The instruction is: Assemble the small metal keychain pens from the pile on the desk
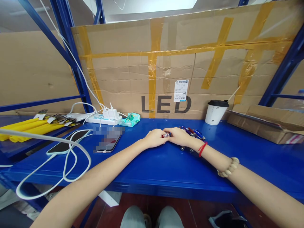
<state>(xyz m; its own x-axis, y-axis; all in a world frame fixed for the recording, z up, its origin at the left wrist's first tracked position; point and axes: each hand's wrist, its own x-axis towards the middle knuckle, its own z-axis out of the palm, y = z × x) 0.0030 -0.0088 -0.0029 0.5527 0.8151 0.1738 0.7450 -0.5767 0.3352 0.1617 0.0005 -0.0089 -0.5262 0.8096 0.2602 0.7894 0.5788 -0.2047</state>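
My left hand [155, 138] and my right hand [178, 136] meet above the middle of the blue tabletop, fingers closed. Between them they grip a small red pen-like stick [165, 135] with a shiny band; a dark blue bit shows at its right end. Most of it is hidden by the fingers. Several blue and red pen-like sticks [199, 134] lie on the table just behind and under my right hand and wrist, partly covered. Their shiny ends poke out below the wrist.
Left of my hands lie two phones [108, 144] [66, 142], white cables and a power strip [103, 119] beside a green packet [130, 119]. A lidded paper cup [215, 114] and an open cardboard box [266, 125] stand at right. Cardboard [133, 79] walls the back.
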